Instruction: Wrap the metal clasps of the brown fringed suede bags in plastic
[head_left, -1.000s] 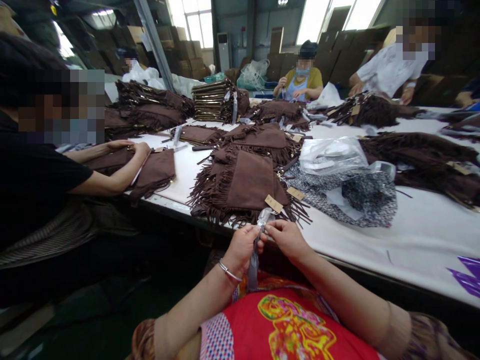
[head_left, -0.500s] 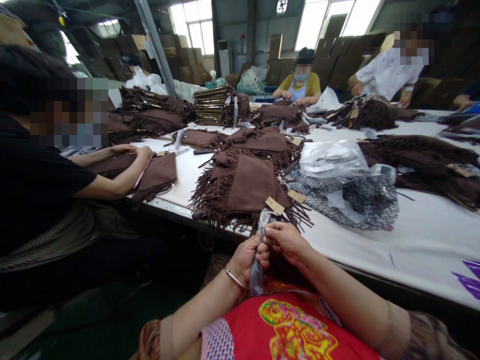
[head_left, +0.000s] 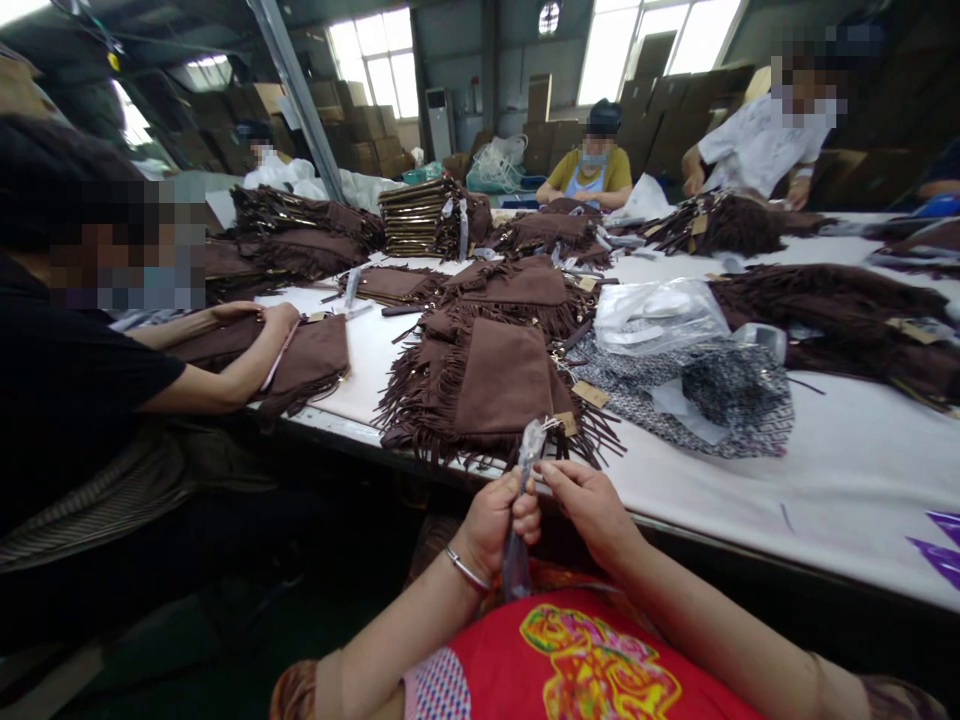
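The single head view looks forward and down, past the nearby hands (head_left: 496,522), across the table (head_left: 862,450).

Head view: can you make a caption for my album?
Left hand grips a narrow plastic-wrapped piece, right hand close by, near fringed brown bags.

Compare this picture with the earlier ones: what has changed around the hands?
The left hand has moved lower along the plastic-wrapped strip, its grip closed around it. The paper tag nearest the hands has shifted right and down. The right hand stays near the strip's upper part; the fringed brown bag lies as before.
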